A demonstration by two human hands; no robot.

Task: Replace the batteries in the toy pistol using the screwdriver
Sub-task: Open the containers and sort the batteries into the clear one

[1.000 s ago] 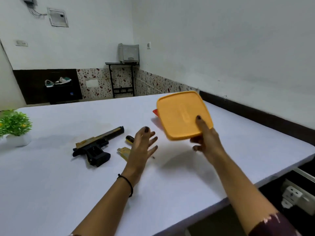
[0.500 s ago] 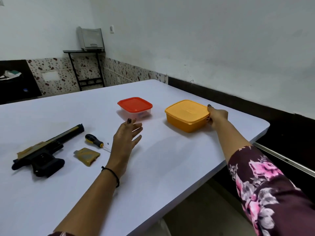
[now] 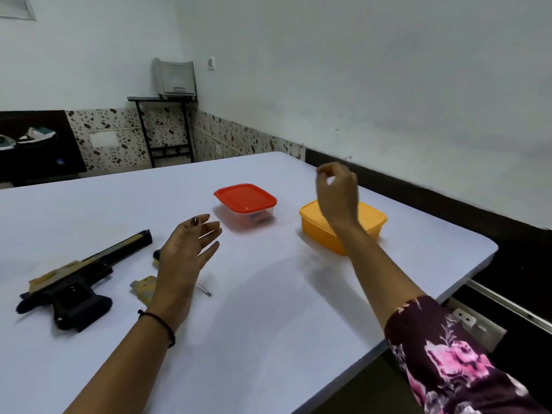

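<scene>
Black-and-gold toy pistol (image 3: 83, 279) is lying on its side toward the left edge of the table (image 3: 268, 324), with its barrel running off to the far right. The left hand (image 3: 185, 258) is hovering with fingers spread and gripping nothing, directly over the screwdriver (image 3: 156, 254), whose shaft is pointing near-right. The pistol is lying just left of this hand, so the left hand is judged the nearer. The right hand (image 3: 337, 192) is hanging above the orange box (image 3: 370, 222), fingers loosely curled, with nothing visible in them. Half a second ago it was touching that box's far side and is now lifted off. The left hand is now masking the screwdriver's middle.
</scene>
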